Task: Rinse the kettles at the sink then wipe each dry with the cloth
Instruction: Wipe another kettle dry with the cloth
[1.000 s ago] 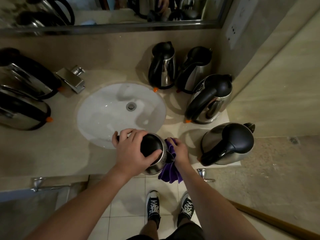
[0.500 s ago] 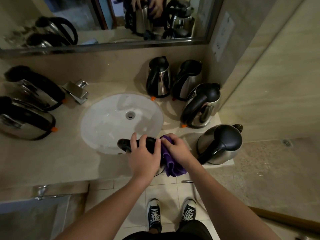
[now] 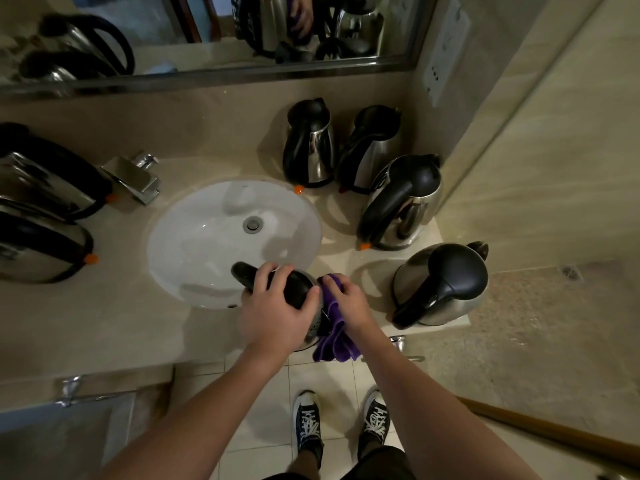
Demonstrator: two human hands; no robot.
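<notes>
Since half a second ago the purple cloth (image 3: 333,336) has slid lower along the held kettle (image 3: 300,289), which stays at the sink's (image 3: 194,237) near rim.

Left hand (image 3: 273,311) curls around the black lid, steadying it; right hand (image 3: 346,301) bunches the cloth against its steel side, wiping. Four kettles stand right of the sink, two left, apparently sorted.

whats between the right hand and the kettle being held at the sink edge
The purple cloth. In the head view the right hand presses it against the held kettle's side, while the left hand grips the kettle's black top.
</notes>
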